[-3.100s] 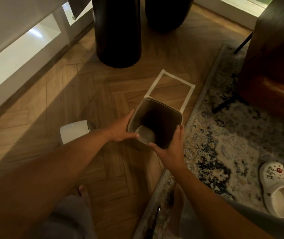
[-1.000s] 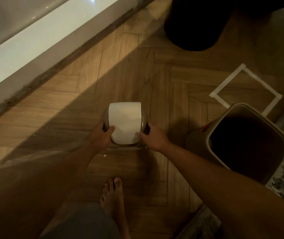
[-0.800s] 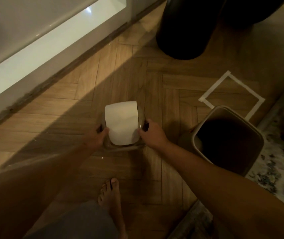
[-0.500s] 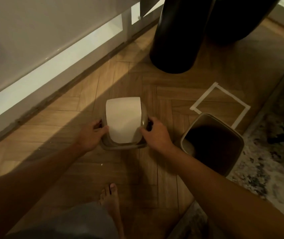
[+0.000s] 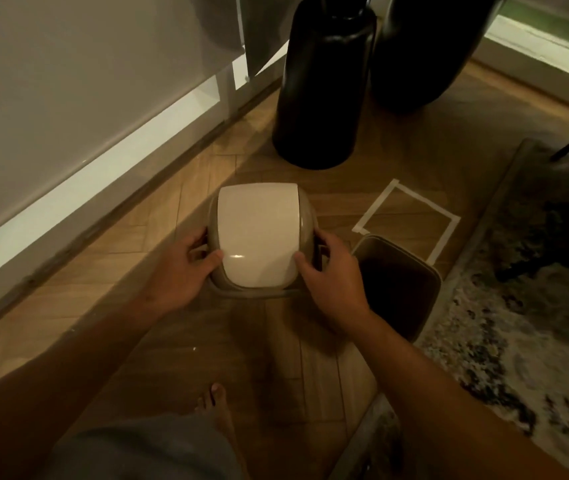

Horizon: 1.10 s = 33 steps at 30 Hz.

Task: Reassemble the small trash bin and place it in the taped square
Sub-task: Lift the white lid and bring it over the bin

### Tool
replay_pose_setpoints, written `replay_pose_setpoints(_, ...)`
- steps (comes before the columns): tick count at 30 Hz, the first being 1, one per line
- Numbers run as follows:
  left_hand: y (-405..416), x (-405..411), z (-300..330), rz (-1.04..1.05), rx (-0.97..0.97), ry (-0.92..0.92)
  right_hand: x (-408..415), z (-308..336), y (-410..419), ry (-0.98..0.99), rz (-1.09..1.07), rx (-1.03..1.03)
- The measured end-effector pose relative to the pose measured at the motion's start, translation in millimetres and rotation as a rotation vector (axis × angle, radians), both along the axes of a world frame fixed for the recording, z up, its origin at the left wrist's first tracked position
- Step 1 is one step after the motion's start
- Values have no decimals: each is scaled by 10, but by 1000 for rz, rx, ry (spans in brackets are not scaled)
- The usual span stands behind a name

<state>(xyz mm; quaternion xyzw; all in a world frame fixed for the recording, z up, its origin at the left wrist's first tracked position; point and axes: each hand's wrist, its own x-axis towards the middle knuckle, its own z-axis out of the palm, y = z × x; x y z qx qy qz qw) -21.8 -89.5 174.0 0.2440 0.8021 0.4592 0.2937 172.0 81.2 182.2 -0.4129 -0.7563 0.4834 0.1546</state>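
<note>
The bin's lid (image 5: 259,233), a white swing flap in a taupe frame, is held above the wooden floor between both hands. My left hand (image 5: 181,271) grips its left side and my right hand (image 5: 331,277) grips its right side. The open taupe bin body (image 5: 399,285) stands on the floor just right of my right hand, its rim empty. The taped square (image 5: 407,220) of white tape lies on the floor right behind the bin body, with nothing inside it.
Two tall black vases (image 5: 321,88) stand behind the lid and the square. A patterned rug (image 5: 504,327) borders the bin on the right. A white baseboard and wall (image 5: 68,188) run along the left. My bare foot (image 5: 217,407) is below the lid.
Both hands let go of the bin body, took hold of the lid on the floor at the left and lifted it up and toward the bin body.
</note>
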Motion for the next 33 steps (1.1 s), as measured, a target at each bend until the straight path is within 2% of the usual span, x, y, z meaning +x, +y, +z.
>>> replay_pose_setpoints(10,840,576,249,-154,6,57,748,114,379,112,-261,11)
replay_pose_setpoints(16,1311,820,237,-276,-3,119,1177,31,572,105,-386,55)
replay_pose_setpoints(24,1597,1153,-20,-373,-69,133,1593,-152,688,63,-413,66)
replay_pose_setpoints(33,1760,1325,-333,-486,-166,57,1840,-551,534,-17,-454,-21)
